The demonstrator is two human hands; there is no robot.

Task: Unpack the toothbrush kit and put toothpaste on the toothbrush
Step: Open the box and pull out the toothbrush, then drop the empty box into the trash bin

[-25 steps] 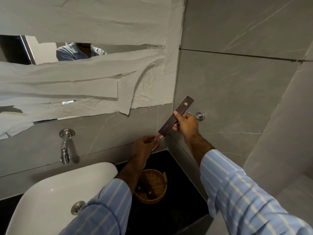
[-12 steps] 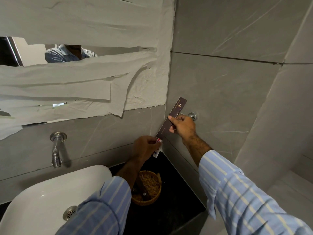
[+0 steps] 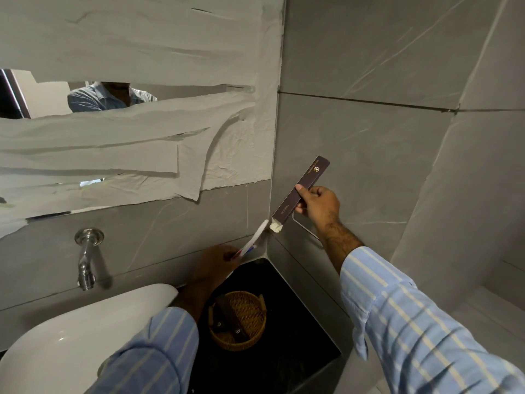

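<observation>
My right hand point(image 3: 321, 204) grips a long dark maroon kit box point(image 3: 308, 182), tilted with its open lower end and a white flap pointing down-left. My left hand point(image 3: 213, 265) is below it and pinches a slim white item with red and blue print point(image 3: 255, 237). The item's upper tip lies just clear of the box mouth. Whether it is a toothpaste tube or a wrapped toothbrush I cannot tell. Both hands are raised in the wall corner above the black counter point(image 3: 284, 351).
A wicker basket point(image 3: 238, 344) on the counter holds other dark boxes point(image 3: 227, 314). A white sink point(image 3: 85, 331) sits at lower left under a wall tap point(image 3: 85, 260). A metal rail point(image 3: 306, 231) juts from the right wall beneath my right hand. Paper covers the mirror point(image 3: 127, 143).
The white item has slid out of the box's lower end as my left hand pulled it down and left. My right hand has kept hold of the box.
</observation>
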